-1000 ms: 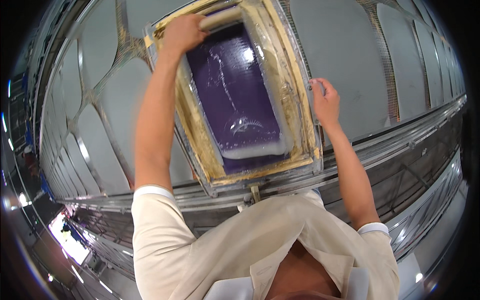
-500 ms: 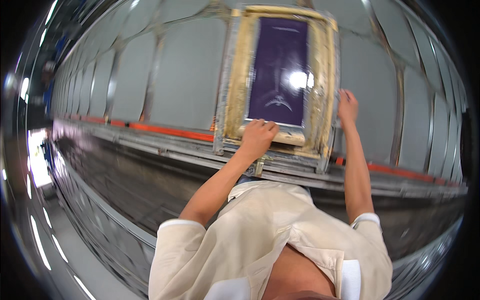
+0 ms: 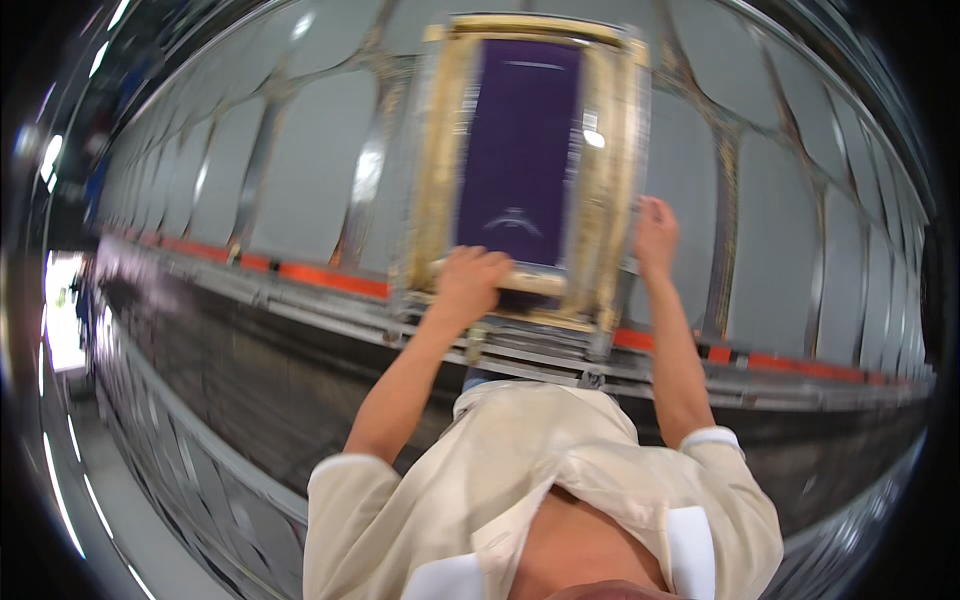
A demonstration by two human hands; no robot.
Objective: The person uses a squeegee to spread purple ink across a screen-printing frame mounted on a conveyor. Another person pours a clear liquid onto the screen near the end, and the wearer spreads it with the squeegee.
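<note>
Fingers of my left hand (image 3: 470, 285) clamp the pale squeegee (image 3: 525, 280) low on the purple screen (image 3: 518, 140); my right hand (image 3: 655, 235) seems to grip the frame's (image 3: 610, 180) edge.

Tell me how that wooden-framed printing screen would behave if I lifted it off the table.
The screen frame probably stays stiff, since its pale borders look rigid. Its purple mesh looks thin, so likely easy to puncture. It is broad, with the right hand on its edge and the left hand gripping the squeegee, so it is probably awkward one-handed.
</note>
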